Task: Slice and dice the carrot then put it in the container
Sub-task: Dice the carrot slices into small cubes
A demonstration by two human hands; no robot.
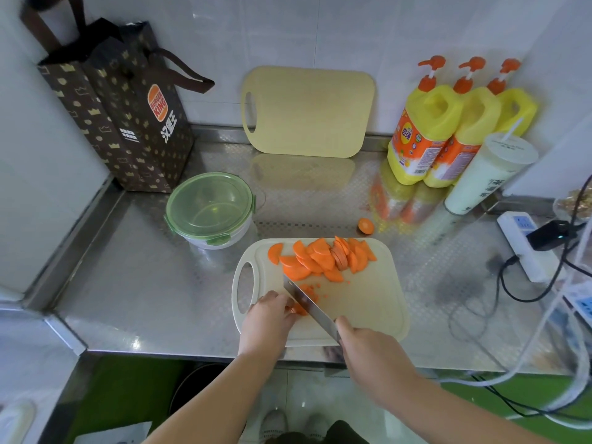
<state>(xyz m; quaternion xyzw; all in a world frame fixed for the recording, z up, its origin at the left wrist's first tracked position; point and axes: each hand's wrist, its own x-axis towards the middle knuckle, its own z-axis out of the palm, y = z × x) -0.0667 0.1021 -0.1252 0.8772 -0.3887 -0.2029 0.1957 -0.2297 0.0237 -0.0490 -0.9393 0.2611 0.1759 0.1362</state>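
Note:
A pile of half-moon carrot slices (pixel 323 257) lies at the far side of the pale cutting board (pixel 368 302). Small diced bits (pixel 312 291) lie mid-board. My left hand (pixel 267 318) holds down a small stack of carrot pieces (pixel 298 309) with curled fingers. My right hand (pixel 368 346) grips the knife (pixel 309 304) by its handle, with the blade edge down against those pieces. The container (pixel 209 209), a round bowl with a green clip lid on it, stands left of the board's far corner.
A carrot end (pixel 365 225) lies on the steel counter beyond the board. A second board (pixel 307 112) leans on the wall. A paper bag (pixel 128 116) stands at the back left; three yellow bottles (pixel 448 129), a cup (pixel 487 174) and a power strip (pixel 525 245) with cables are on the right.

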